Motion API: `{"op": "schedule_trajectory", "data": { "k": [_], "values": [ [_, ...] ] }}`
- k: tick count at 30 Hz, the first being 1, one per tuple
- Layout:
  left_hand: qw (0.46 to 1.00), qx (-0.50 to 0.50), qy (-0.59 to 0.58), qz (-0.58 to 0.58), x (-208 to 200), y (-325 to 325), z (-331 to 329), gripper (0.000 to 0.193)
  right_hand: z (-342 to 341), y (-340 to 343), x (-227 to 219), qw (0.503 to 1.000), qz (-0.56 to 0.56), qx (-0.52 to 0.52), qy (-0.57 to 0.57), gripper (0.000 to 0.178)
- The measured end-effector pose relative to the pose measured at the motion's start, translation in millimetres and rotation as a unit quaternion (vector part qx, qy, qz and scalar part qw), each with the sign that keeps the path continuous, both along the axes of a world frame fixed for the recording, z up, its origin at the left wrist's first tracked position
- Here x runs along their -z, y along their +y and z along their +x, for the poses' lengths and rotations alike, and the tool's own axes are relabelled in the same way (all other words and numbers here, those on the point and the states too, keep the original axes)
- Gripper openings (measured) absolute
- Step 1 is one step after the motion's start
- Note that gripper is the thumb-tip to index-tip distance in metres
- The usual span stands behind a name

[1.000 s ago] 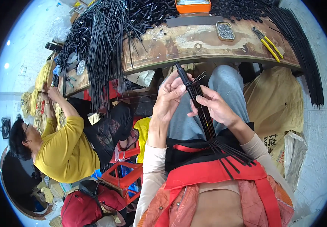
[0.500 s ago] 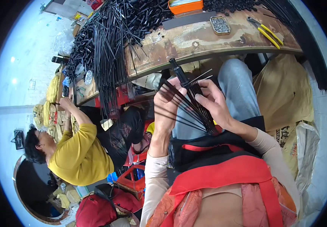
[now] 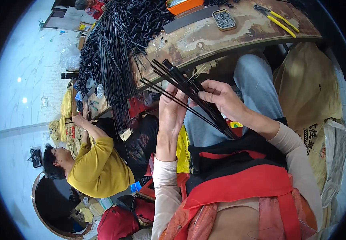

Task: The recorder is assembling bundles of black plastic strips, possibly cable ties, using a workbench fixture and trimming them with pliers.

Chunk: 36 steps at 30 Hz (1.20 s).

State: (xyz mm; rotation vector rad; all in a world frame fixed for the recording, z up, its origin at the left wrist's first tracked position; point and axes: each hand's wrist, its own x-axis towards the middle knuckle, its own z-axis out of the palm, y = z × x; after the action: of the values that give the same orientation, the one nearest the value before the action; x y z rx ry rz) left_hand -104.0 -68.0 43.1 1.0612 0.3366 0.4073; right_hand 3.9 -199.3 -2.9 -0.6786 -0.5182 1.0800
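A black tubular piece (image 3: 175, 73) with a stepped, knob-like end is held tilted up and to the left over my lap. Several thin black rods (image 3: 161, 71) run alongside it, their free ends fanned to the upper left and the rest bunched toward my waist. Behind these rods my left hand (image 3: 171, 108) is closed around the lower part of the tube, its fingers partly covered. From the other side my right hand (image 3: 223, 98) pinches the rods by the tube's lower end with thumb and fingers. Where the rods meet the tube is too dark to make out.
A wooden bench (image 3: 193, 50) carries heaped black tubular parts (image 3: 141, 22), hanging thin rods (image 3: 115, 64), a tin of small metal bits (image 3: 224, 20), yellow-handled pliers (image 3: 281, 22) and an orange box (image 3: 184, 7). A person in yellow (image 3: 101, 168) works at the left.
The tube has tilted further left. Rods that were fanned over my left hand have swung up beside the tube, their ends now pointing upper left. My view has shifted slightly.
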Motion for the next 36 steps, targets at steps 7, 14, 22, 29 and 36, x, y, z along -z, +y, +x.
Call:
{"op": "schedule_trajectory", "data": {
  "k": [7, 14, 22, 29, 36],
  "values": [
    [0.999, 0.045, -0.018, -0.02, 9, 17, 4, 0.032, 4, 10, 11, 0.997, 0.019, -0.034, 0.073, 0.017],
    [0.999, 0.041, -0.01, -0.012, 10, 22, 9, 0.033, 12, 16, 18, 0.992, -0.007, -0.05, 0.119, 0.018],
    [0.998, 0.061, -0.005, -0.029, 5, 23, 5, 0.033, 22, 19, 24, 0.973, -0.002, -0.128, 0.193, 0.015],
    [0.986, 0.079, 0.037, -0.14, 23, 42, 0, 0.038, 22, 21, 31, 0.933, -0.014, -0.257, 0.25, 0.013],
    [0.988, -0.09, -0.019, -0.12, 56, -1, -6, 0.038, -5, 9, 18, 0.985, -0.01, -0.017, 0.173, 0.018]
  ]
}}
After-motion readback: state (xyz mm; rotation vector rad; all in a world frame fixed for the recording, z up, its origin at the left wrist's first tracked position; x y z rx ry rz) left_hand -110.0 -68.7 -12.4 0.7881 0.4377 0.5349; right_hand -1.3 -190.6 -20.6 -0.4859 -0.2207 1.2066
